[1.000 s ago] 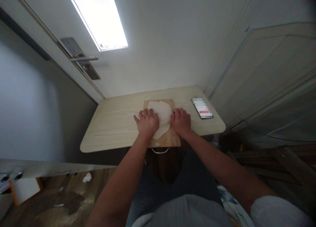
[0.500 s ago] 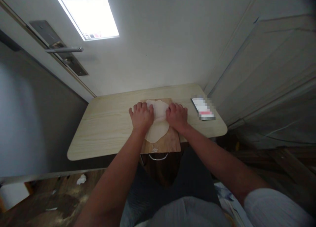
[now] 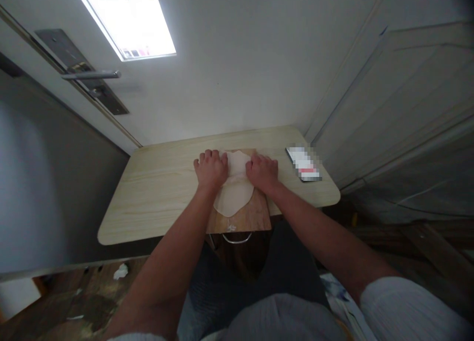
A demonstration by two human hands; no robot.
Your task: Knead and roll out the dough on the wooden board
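Note:
A pale, flattened sheet of dough (image 3: 233, 198) lies on a wooden cutting board (image 3: 252, 217). Its outline is uneven, and a faint crease runs across it between my hands. At the sheet's left edge is my left hand (image 3: 212, 169), knuckles up and fingers curled down. Opposite it, my right hand (image 3: 262, 172) is closed at the right edge, thumb side turned inward. Both hands seem to grip the dough, though the fingertips are hidden beneath them. White bits stick to the board near its front edge.
The board rests on a light wood-grain table (image 3: 148, 192) with rounded corners. To the right lies a phone (image 3: 304, 164), its screen blurred. A white door (image 3: 222, 84) with a metal handle (image 3: 92, 75) rises behind the table. Crumpled white paper (image 3: 120, 271) lies on the floor.
Both hands have shifted very slightly left and up with the dough's upper part. The view has also moved a little; the grip looks the same.

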